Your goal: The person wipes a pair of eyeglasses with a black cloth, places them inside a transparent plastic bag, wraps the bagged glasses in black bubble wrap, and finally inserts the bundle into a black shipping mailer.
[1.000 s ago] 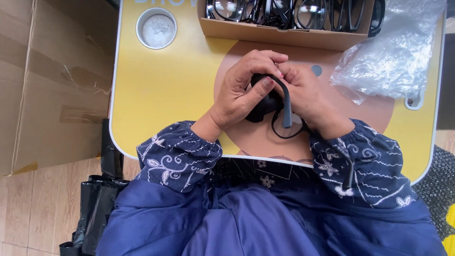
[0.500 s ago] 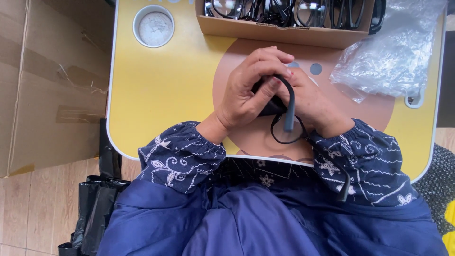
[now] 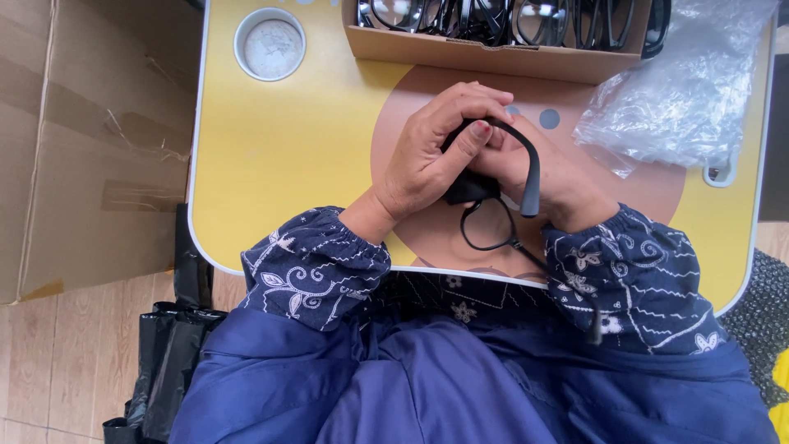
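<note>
Head view. Since half a second ago the free temple arm of the black glasses has swung out to the person's right and now lies over the right hand's back; the hands themselves have hardly shifted.

Left hand: fingers curled narrow, closed on the glasses and on a dark cloth bunched against the frame. Right hand: mostly under the left, closed on the same glasses from the other side. Glasses sit between the two hands, over the brown circle of the yellow worktop. Frame hangs toward the person's body below the hands; its long axis cannot be told, as one lens rim is hidden. Both hands touching it, neither nearer.

Count: one pair in hand; one cloth; one cardboard tray of black glasses at the far edge, number uncountable; one crumpled clear plastic bag to the right; one round recess far left.
</note>
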